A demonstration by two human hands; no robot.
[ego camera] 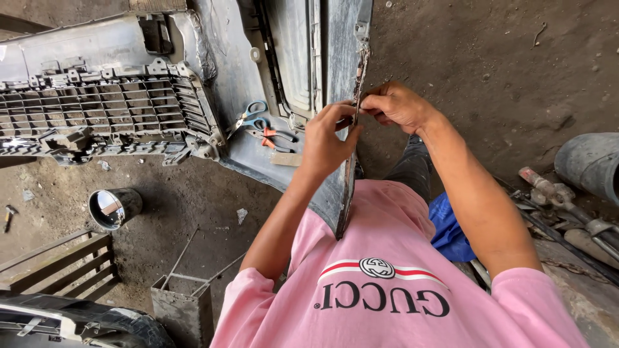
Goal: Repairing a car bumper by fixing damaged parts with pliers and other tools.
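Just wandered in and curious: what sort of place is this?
Probably a car body repair yard: a grey bumper with its grille lies on the dirt floor, with scissors and pliers on it.

A rough car-repair workshop; bare dirt floor (503, 58); a detached grey car bumper (225, 77) with its grille (103, 109); scissors (248, 116) and pliers (274, 136) lying on it; metal scrap (567, 206) around.

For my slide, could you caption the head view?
Both hands, left hand and right hand, pinch a grey bumper's edge.
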